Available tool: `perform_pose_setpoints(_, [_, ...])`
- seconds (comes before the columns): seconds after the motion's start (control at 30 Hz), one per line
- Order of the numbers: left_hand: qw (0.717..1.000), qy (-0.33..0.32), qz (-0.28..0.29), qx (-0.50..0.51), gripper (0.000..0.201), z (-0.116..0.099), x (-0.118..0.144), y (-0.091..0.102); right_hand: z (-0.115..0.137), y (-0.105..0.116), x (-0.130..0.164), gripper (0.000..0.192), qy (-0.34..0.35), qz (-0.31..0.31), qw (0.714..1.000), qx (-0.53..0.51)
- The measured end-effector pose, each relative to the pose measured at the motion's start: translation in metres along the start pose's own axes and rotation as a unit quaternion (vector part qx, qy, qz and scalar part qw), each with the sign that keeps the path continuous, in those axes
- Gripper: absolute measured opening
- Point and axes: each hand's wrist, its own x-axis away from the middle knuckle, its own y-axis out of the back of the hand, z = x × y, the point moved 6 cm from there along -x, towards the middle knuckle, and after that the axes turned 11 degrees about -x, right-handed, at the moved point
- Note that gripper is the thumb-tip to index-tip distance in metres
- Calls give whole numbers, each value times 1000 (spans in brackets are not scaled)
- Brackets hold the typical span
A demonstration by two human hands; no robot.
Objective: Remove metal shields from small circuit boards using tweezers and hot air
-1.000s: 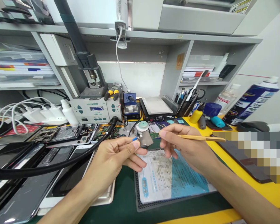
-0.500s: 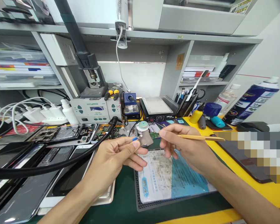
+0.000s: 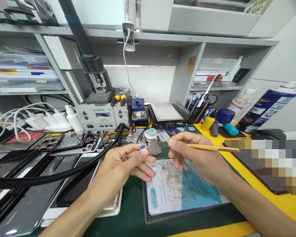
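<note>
While the left hand (image 3: 120,168) is raised above the worktop (image 3: 239,171), its thumb and forefinger are pressed together on the left edge of a small grey metal plate (image 3: 155,148), which juts out to the right of the fingertips and tilts slightly. Just right of the plate, the right hand (image 3: 194,156) pinches a thin wooden stick (image 3: 212,147) between thumb and forefinger; the stick's long end runs out to the right over the yellow part of the worktop, and its short front end points left at the plate, very near its right edge, though whether it touches cannot be told. Under both hands lies a white and blue printed mat (image 3: 177,191) on a dark green pad. To the left lie several opened phones (image 3: 64,141) and a thick black hose (image 3: 51,176). Farther back stand a grey soldering station (image 3: 101,117) and a black hot plate (image 3: 166,115), and at the far right a blue spray can (image 3: 266,107).
</note>
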Motion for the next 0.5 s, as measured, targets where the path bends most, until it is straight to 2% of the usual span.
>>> perform_pose_setpoints(0.17, [999, -3, -4, 32, 28, -1, -1, 0, 8, -6, 6, 19, 50, 10, 996, 66])
perform_pose_setpoints(0.3, [998, -16, -6, 59, 25, -3, -2, 1, 16, -9, 14, 12, 106, 1, 984, 142])
perform_pose_setpoints(0.37, [998, -34, 2, 53, 26, -5, 0, 2, 16, -10, 17, 10, 112, 12, 984, 138])
perform_pose_setpoints(0.5, [996, -92, 1, 10, 27, -10, 4, 4, 9, -7, 16, 15, 81, 49, 993, 66])
